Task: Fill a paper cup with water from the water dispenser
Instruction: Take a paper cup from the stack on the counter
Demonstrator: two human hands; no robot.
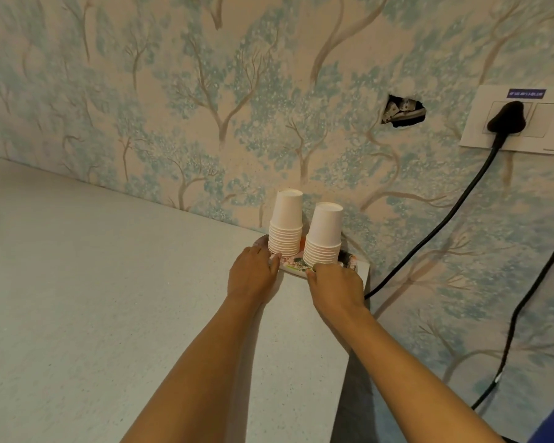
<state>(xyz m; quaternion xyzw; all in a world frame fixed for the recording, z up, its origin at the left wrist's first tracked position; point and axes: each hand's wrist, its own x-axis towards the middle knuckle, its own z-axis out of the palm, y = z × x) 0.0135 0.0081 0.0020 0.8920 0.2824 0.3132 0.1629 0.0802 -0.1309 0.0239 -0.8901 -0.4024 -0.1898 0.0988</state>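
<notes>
At the far corner of the pale speckled counter, hard against the wallpapered wall, two stacks of upside-down white paper cups stand side by side on a small patterned tray. The left stack rises just beyond the fingertips of the left hand; the right stack stands just beyond the right hand, a little nearer to the person than its neighbour. The two stacks are close but do not seem to touch.

Both arms reach forward, bare to the elbow. The left hand lies palm down with its fingers curled onto the near left edge of the tray, close to the base of the left stack. The right hand does the same at the tray's near right edge, its fingers bent over the rim under the right stack. Whether either hand truly grips the tray or only rests on it, I cannot tell; neither hand closes round a cup.

Beyond the right hand, up on the wall, a black plug sits in a white socket plate, its cable dropping behind the counter's end. Between the plate and the cups there is a ragged hole in the wallpaper.
</notes>
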